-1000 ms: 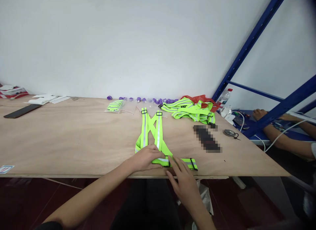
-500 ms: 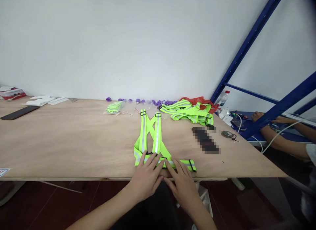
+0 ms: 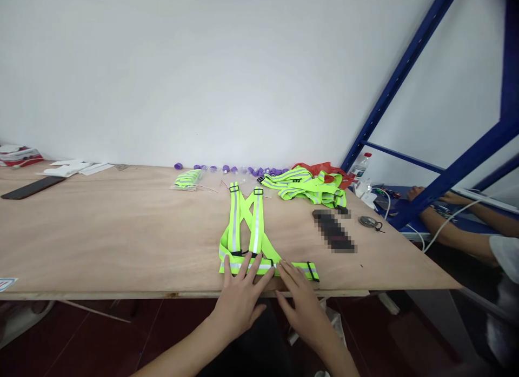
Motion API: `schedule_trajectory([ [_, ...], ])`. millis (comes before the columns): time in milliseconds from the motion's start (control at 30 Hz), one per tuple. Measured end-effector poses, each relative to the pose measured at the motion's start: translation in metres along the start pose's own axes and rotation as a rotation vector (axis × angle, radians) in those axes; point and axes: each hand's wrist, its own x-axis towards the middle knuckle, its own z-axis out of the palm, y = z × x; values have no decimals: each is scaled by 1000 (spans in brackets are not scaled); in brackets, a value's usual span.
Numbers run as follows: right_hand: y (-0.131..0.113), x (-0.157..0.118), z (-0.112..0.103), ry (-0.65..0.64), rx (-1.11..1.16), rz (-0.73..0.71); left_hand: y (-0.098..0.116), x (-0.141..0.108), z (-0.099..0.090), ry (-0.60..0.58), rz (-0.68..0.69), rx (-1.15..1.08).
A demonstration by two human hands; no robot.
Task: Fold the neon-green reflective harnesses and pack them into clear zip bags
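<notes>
Straddling the table edge [image 3: 121, 294], the uncurled left hand [image 3: 240, 297] and right hand [image 3: 302, 298] touch the harness [image 3: 257, 234], holding nothing.

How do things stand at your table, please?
Left hand and right hand open, touching harness. Harness laid out on table, straps crossed. Strap heap behind, right, not covering it.

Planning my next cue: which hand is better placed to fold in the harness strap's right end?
Probably the right hand: it lies nearer that strap end; the left hand spreads farther left.
</notes>
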Motion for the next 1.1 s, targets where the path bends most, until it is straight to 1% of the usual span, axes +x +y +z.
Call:
schedule_trajectory([
  [67,8,-3,-10,137,68,42,1,0,1,7,-10,-4],
  [167,24,-9,-26,379,51,155,2,0,4,9,-26,-9],
  [233,34,-12,-33,446,2,246,4,0,6,8,-43,-8],
  [300,43,-15,-36,425,-65,358,5,0,9,7,-60,-6],
  [367,50,-15,-36,357,-127,466,6,0,12,3,-70,-5],
  [433,54,-13,-34,284,-168,535,6,1,14,0,-74,-5],
  [567,55,-3,-29,173,-204,609,6,4,16,6,-68,-9],
  [667,55,6,-27,97,-155,597,6,5,16,6,-72,-11],
  [767,53,14,-27,120,-88,581,8,5,16,2,-81,-10],
  [867,47,20,-27,146,9,599,11,6,17,20,-109,-10],
  [1000,36,24,-28,196,131,667,14,7,18,37,-119,-28],
  [1100,32,27,-29,246,137,732,15,10,18,35,-124,-35],
])
